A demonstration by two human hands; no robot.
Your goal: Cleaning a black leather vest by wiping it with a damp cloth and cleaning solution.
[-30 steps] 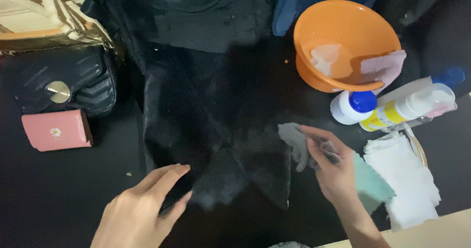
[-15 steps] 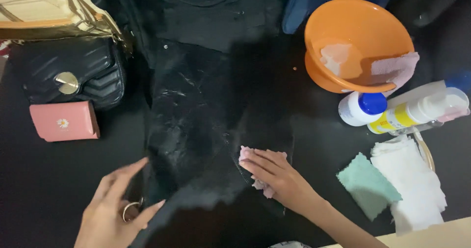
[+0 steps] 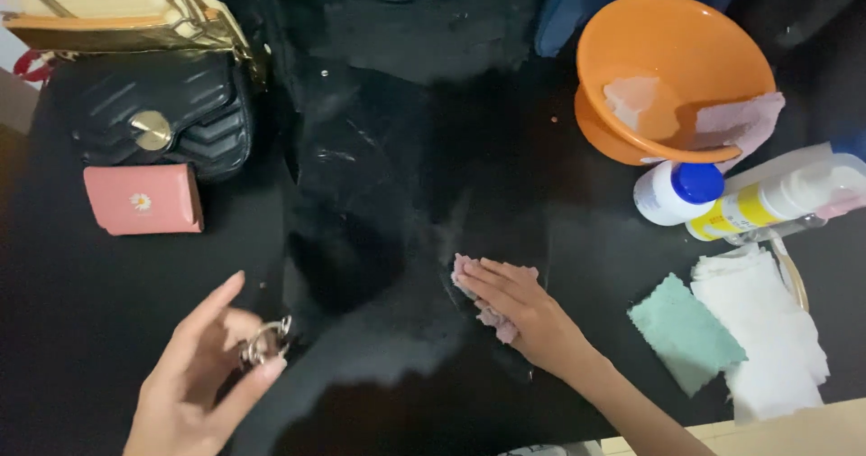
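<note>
The right hand point(image 3: 514, 307) lies flat, fingers together, pressing a small pink cloth point(image 3: 487, 312) onto the shiny black leather bag point(image 3: 397, 212) spread across the middle of the dark table point(image 3: 81, 303); the cloth shows only at the edges under the palm and fingers. The left hand point(image 3: 203, 375), at about seven o'clock from the bag's centre, pinches a metal ring point(image 3: 263, 343) at the bag's lower left edge between thumb and fingers, the other fingers loosely spread. By the look of it, the step in hand is wiping the leather, with the left hand steadying the piece by its hardware. Pale smears lie at six o'clock from the cloth, so the next move would seem to call for firm, even pressure across that patch while the ring is held taut. At ten o'clock sit a quilted black purse point(image 3: 162, 118) and, just below it, a pink wallet point(image 3: 142, 200), with a gold-trimmed cream bag point(image 3: 117, 9) at eleven. At two o'clock an orange bowl point(image 3: 672, 68) holds another pinkish cloth point(image 3: 740, 122) over its rim; beside it lie a white bottle with a blue cap point(image 3: 677, 192) and a white-and-yellow bottle point(image 3: 776, 199). At four o'clock rest a mint-green cloth point(image 3: 686, 330) and a stack of white wipes point(image 3: 771, 330)
</note>
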